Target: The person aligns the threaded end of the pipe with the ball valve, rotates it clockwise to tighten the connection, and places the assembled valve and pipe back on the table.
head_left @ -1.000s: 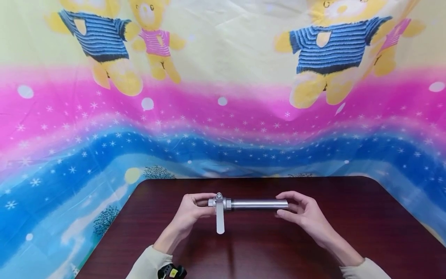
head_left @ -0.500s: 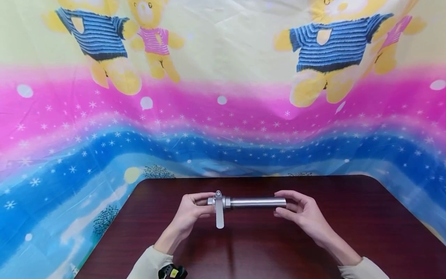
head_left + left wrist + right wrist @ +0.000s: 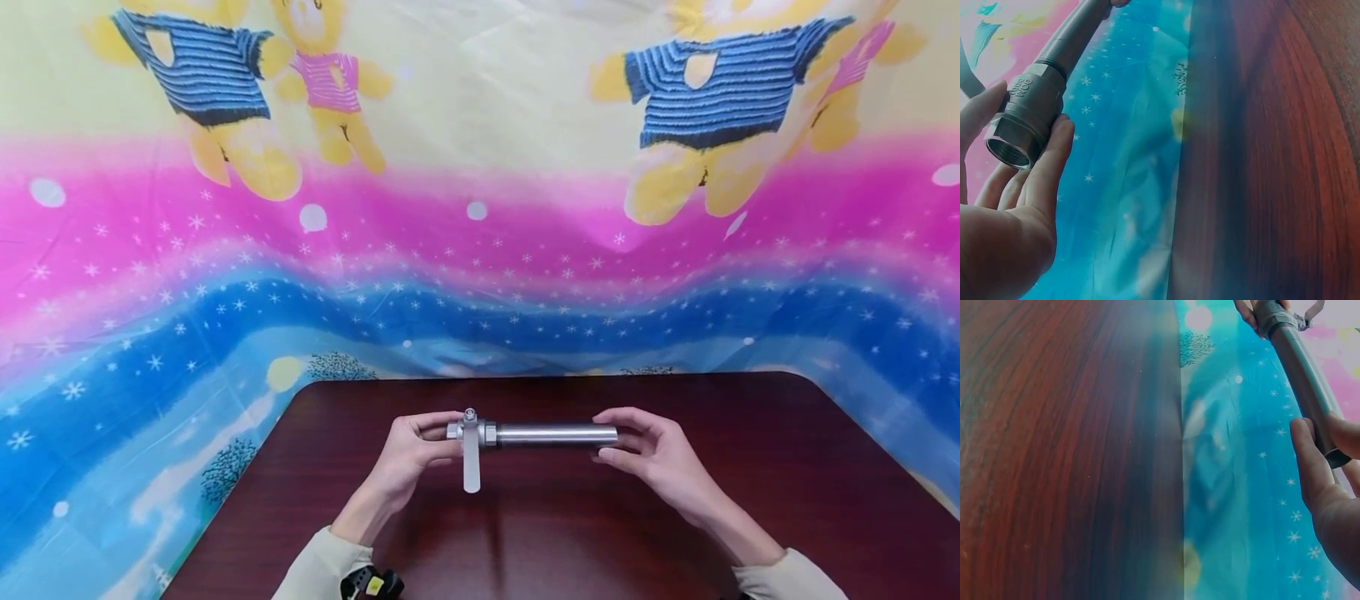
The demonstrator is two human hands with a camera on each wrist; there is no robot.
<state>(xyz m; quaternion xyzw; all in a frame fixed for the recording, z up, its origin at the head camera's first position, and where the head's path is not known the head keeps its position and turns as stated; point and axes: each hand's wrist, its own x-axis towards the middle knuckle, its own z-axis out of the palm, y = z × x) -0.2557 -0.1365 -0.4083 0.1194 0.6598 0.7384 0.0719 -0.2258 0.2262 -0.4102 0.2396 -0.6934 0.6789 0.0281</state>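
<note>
A steel ball valve point(image 3: 471, 433) with a flat lever handle point(image 3: 471, 467) is joined to a straight metal pipe point(image 3: 557, 434), held level above the table. My left hand point(image 3: 402, 454) pinches the valve body between thumb and fingers at its hexagonal end. In the left wrist view the valve's open threaded mouth point(image 3: 1010, 152) faces back toward the palm. My right hand point(image 3: 658, 450) grips the free end of the pipe with thumb and fingertips. The right wrist view shows the pipe's dark end point(image 3: 1337, 457) between the thumb and forefinger.
The dark red-brown wooden table point(image 3: 570, 533) lies below both hands. Behind it hangs a printed cloth point(image 3: 480, 250) with bears and snowflakes. A black wrist device with a yellow mark point(image 3: 372, 583) sits by the left sleeve.
The lever handle's lower end has tipped slightly upward, so it looks a little shorter. Both hands keep their holds, and the head view has tilted slightly.
</note>
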